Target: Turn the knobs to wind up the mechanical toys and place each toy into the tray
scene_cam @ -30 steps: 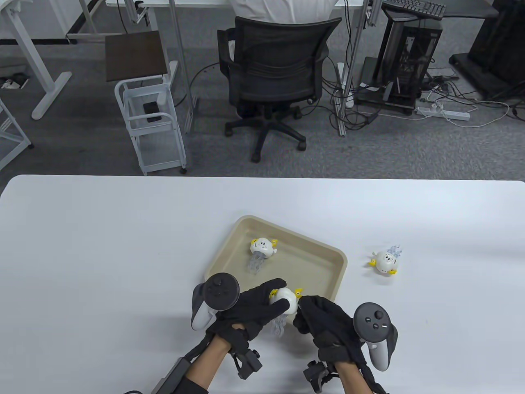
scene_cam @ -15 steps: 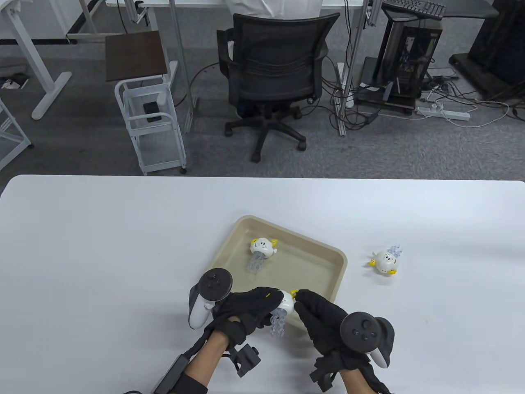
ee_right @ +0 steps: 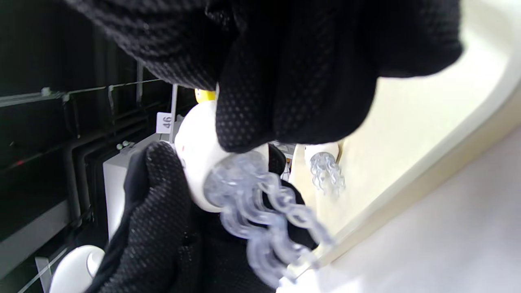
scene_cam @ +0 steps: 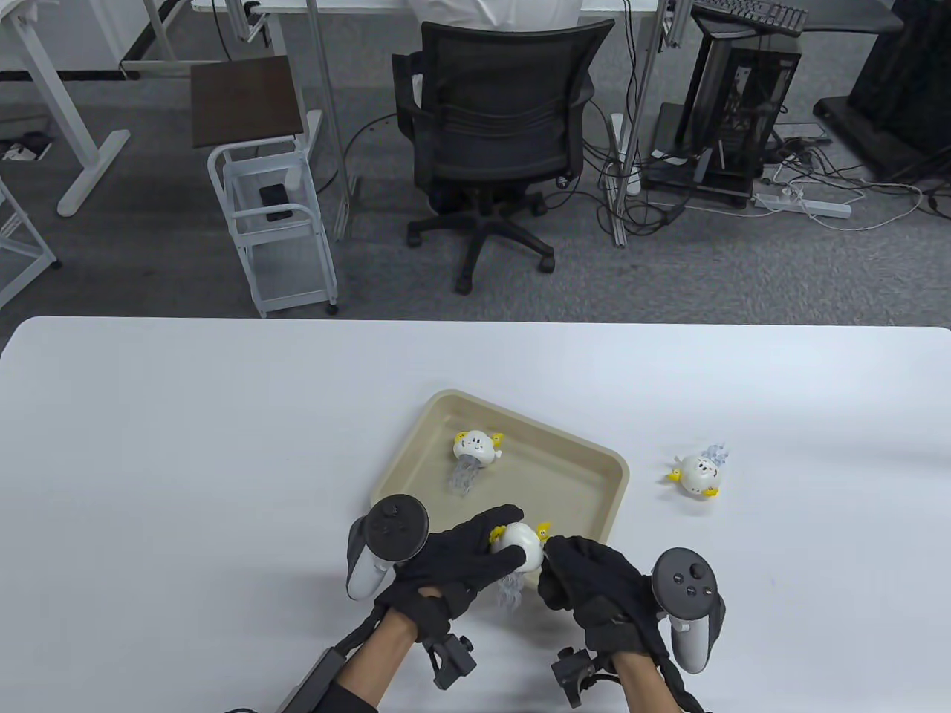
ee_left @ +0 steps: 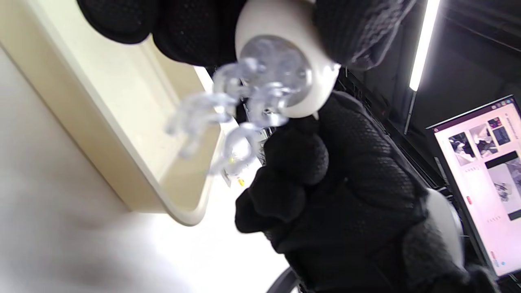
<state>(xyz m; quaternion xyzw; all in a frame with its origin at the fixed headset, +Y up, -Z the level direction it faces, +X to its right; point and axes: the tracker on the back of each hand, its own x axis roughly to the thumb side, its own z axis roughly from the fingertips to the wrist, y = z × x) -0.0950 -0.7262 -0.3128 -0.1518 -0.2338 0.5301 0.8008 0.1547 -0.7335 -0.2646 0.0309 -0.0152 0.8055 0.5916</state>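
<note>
A white jellyfish toy [scene_cam: 521,544] with yellow fins and clear tentacles [ee_left: 244,97] is held just above the near rim of the beige tray [scene_cam: 617,475]. My left hand [scene_cam: 505,536] grips its round body between thumb and fingers. My right hand [scene_cam: 551,566] pinches the toy's right side; whatever it pinches is hidden under its fingertips [ee_right: 285,101]. In the right wrist view the toy's body [ee_right: 195,162] sits between both gloves. A second toy [scene_cam: 475,445] lies inside the tray. A third toy [scene_cam: 697,475] lies on the table to the tray's right.
The white table [scene_cam: 186,460] stretches wide to the left and behind the tray. Beyond its far edge stands an office chair [scene_cam: 498,126] with a person seated at a desk, and a white cart [scene_cam: 275,215].
Half a second ago both hands were rolled, the right tracker swung over to the left; now both wrists have rolled back. The toy stays between them at the tray's near rim.
</note>
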